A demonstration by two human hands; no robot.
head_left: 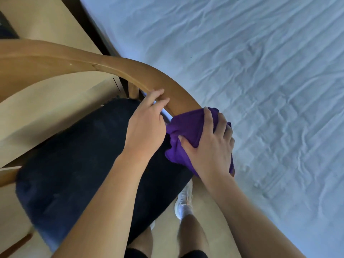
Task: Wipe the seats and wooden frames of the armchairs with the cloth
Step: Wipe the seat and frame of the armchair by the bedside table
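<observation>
An armchair fills the left half of the head view, with a curved light-brown wooden frame (104, 67) arching over a dark navy seat cushion (78, 164). My left hand (147, 123) rests on the inner edge of the frame, fingers curled over it. My right hand (210, 146) presses a purple cloth (188, 129) around the frame just to the right of the left hand. The cloth wraps over the wood and hangs down beside the cushion.
A bed with a wrinkled pale blue sheet (260, 81) takes up the whole right side, close against the chair. Light wooden floor (48, 110) shows under the frame. My legs and a white shoe (183, 203) stand between chair and bed.
</observation>
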